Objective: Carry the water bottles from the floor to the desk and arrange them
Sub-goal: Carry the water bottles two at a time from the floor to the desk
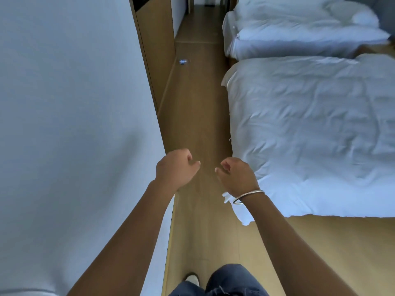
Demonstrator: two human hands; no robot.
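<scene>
Looking down a narrow strip of wooden floor [198, 116] between a white wall [70, 103] on the left of the frame and a bed [310, 129] on the right, I have both hands held out in front at about the same height, low in the middle of the frame. My left hand [175, 167] has its fingers loosely curled with the thumb out toward the middle, and it holds nothing. My right hand [237, 175], with a metal bangle [248, 196] at the wrist, mirrors it: fingers half bent, nothing in them. I judge they hang like this because I am walking with hands free, ready to pick something up.

Far up the floor, in the upper middle of the frame beside a wooden panel [158, 50], lies a small clear and blue object that I take for a water bottle [183, 61], though it is too small and blurred to be sure. It is well apart from both hands. No desk shows. A second bed [299, 28] sits at upper right.
</scene>
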